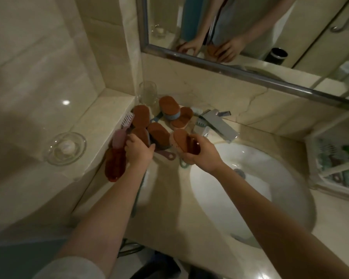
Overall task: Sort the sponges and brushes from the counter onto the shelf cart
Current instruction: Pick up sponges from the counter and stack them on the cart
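Note:
A pile of brown-topped sponges (158, 132) and brushes lies on the marble counter (169, 188) left of the sink. My right hand (199, 153) is shut on one pink sponge with a brown top (181, 140), lifted just above the counter. My left hand (138, 151) reaches down into the pile, its fingers curled over a blue-backed sponge (140, 132). A pink brush with white bristles (123, 129) leans at the pile's left edge, and a dark red brush (115, 166) lies below it. The shelf cart (334, 164) shows at the right edge, with green items on it.
A white oval sink (250, 194) fills the counter's right half, with a chrome faucet (218, 123) behind it. A clear glass (148, 93) stands in the back corner. A glass soap dish (66, 148) rests on the raised ledge at left. A mirror hangs above.

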Demonstrator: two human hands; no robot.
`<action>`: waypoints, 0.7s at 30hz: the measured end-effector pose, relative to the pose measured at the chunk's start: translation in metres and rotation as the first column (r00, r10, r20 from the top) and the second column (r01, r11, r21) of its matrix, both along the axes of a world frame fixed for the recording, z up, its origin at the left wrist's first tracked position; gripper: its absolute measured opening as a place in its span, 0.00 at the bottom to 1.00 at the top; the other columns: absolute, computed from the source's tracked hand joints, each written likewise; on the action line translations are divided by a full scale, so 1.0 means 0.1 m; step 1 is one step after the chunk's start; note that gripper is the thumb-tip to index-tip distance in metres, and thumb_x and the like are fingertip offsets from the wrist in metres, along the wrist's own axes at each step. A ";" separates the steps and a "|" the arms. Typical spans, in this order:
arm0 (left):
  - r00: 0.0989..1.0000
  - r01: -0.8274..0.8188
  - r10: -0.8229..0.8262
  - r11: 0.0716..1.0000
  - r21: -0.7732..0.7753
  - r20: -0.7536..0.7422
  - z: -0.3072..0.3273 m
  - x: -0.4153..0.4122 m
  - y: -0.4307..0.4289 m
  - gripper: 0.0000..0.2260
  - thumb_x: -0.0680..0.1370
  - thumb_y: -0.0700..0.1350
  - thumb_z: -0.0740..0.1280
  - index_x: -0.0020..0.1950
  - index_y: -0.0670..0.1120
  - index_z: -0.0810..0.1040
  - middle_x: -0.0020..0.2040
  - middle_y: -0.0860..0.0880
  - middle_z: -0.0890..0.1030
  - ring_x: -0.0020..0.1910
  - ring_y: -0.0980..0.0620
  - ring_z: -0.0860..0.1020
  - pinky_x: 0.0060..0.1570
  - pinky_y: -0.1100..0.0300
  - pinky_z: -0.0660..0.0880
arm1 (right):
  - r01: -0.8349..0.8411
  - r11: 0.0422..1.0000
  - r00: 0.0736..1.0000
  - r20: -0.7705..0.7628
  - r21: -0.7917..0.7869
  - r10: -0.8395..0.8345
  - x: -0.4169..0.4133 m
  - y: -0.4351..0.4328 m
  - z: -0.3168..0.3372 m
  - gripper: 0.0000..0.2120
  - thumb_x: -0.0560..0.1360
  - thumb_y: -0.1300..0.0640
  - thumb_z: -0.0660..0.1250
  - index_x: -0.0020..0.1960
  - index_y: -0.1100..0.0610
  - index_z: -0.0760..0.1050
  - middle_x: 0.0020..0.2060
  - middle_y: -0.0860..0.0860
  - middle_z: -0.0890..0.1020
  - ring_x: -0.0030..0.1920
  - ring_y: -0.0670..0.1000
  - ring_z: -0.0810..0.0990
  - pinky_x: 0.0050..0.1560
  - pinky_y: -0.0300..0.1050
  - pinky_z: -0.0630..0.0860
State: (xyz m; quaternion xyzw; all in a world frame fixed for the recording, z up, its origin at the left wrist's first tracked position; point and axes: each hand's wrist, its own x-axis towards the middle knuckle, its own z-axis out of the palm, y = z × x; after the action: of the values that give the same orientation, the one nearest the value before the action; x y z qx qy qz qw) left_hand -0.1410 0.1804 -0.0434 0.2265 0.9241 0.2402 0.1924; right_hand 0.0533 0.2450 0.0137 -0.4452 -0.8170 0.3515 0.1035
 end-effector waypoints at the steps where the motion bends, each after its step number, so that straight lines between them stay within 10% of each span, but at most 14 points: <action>1: 1.000 0.004 -0.004 1.000 0.014 -0.004 -0.10 -0.05 0.03 0.38 0.69 0.58 0.71 0.71 0.40 0.61 0.65 0.38 0.72 0.62 0.40 0.73 0.58 0.47 0.74 | 0.011 1.000 1.000 -0.027 -0.012 -0.012 0.04 0.01 0.02 0.29 0.68 0.46 0.73 0.66 0.52 0.68 0.54 0.49 0.74 0.52 0.52 0.74 0.51 0.48 0.76; 6: 0.992 0.026 -0.028 1.000 -0.016 -0.123 -1.04 -0.45 0.26 0.34 0.59 0.65 0.54 0.54 0.43 0.74 0.47 0.45 0.81 0.43 0.46 0.80 0.40 0.53 0.81 | 0.082 0.990 0.983 -0.156 -0.118 -0.099 0.16 0.05 0.11 0.28 0.69 0.52 0.74 0.66 0.52 0.68 0.54 0.49 0.74 0.53 0.51 0.75 0.48 0.41 0.75; 13: 0.998 -0.063 0.065 0.957 0.282 0.002 0.50 0.30 -0.18 0.37 0.68 0.52 0.73 0.71 0.40 0.62 0.67 0.40 0.71 0.65 0.42 0.71 0.63 0.51 0.71 | 0.055 0.980 0.950 -0.292 -0.189 -0.109 0.22 0.08 0.31 0.27 0.70 0.56 0.73 0.66 0.53 0.68 0.54 0.47 0.74 0.53 0.49 0.75 0.48 0.40 0.77; 21: 0.953 0.001 -0.189 0.785 0.620 0.238 1.27 1.10 0.07 0.33 0.72 0.45 0.72 0.72 0.44 0.58 0.62 0.47 0.73 0.59 0.50 0.74 0.54 0.61 0.73 | 0.079 0.978 0.835 -0.524 -0.194 -0.171 0.68 0.22 0.82 0.27 0.73 0.58 0.71 0.69 0.51 0.65 0.53 0.45 0.74 0.49 0.41 0.75 0.43 0.29 0.72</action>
State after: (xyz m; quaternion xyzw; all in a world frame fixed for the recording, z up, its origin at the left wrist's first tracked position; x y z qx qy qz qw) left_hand -0.0312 0.1878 0.0840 0.2861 0.7453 0.5467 0.2524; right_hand 0.1218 0.2672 0.0954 -0.3884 -0.6925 0.5207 0.3138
